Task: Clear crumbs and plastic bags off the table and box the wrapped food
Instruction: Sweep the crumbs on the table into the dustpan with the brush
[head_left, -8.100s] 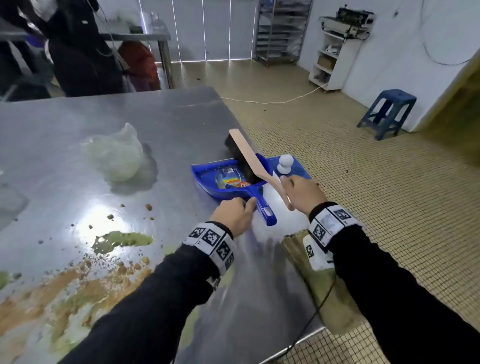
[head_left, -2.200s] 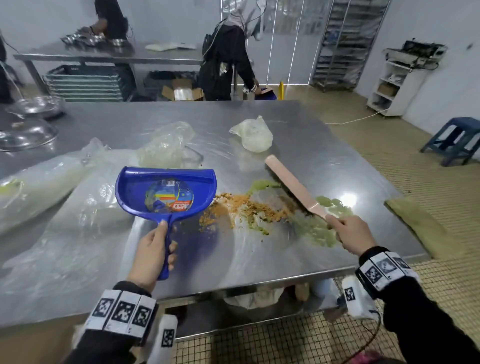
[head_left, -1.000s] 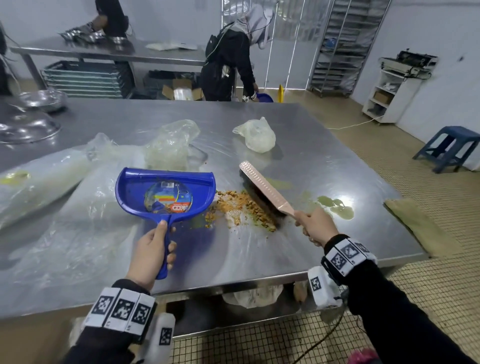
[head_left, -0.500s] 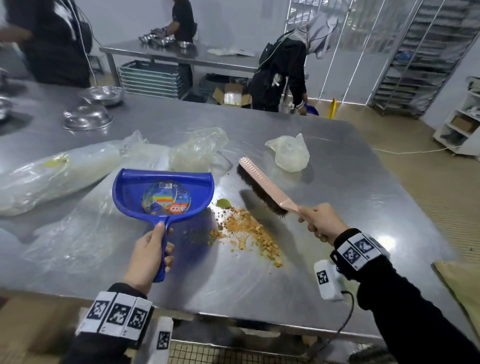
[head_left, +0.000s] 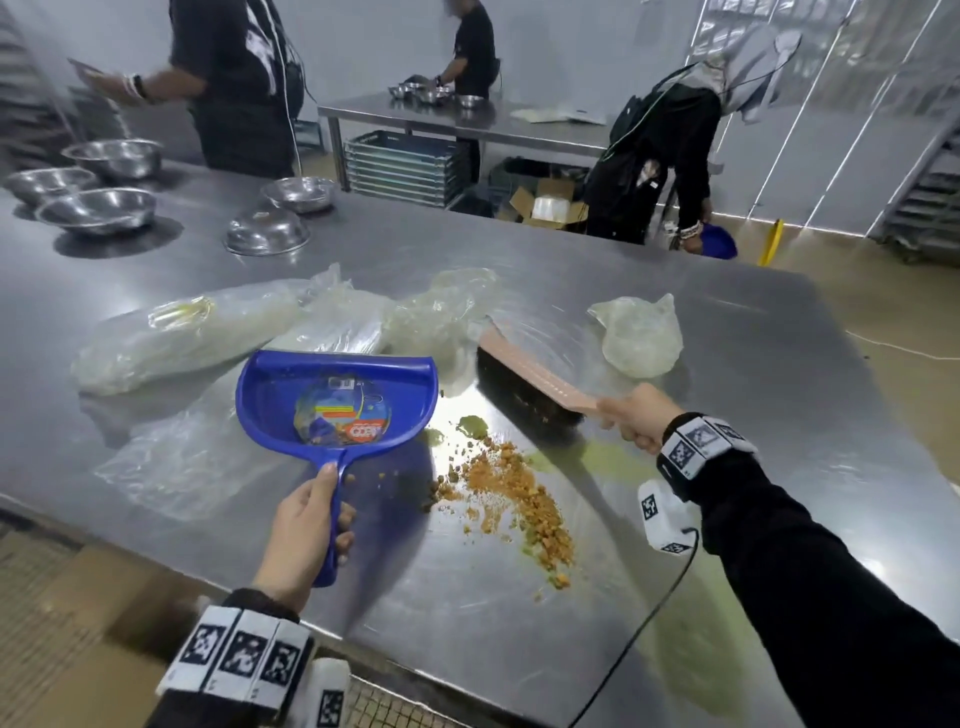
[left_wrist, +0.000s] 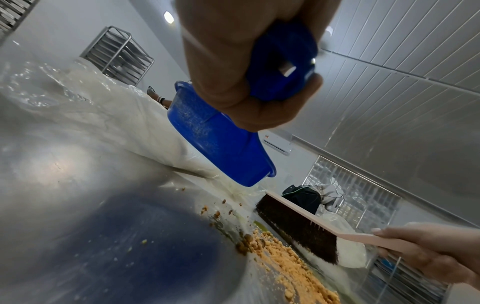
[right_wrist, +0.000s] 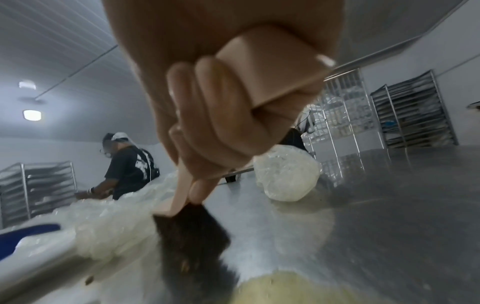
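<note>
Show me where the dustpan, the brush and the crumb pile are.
dustpan (head_left: 337, 400): head view, on the blue pan floor by its label.
brush (head_left: 530, 371): head view, on the pink back above the bristles.
crumb pile (head_left: 514, 488): head view, on the orange crumbs' middle.

free: bare steel between dustpan and brush — only crumbs there | blocked: plastic bags just behind the dustpan, small bag beyond the brush | far left: bowls — well apart
</note>
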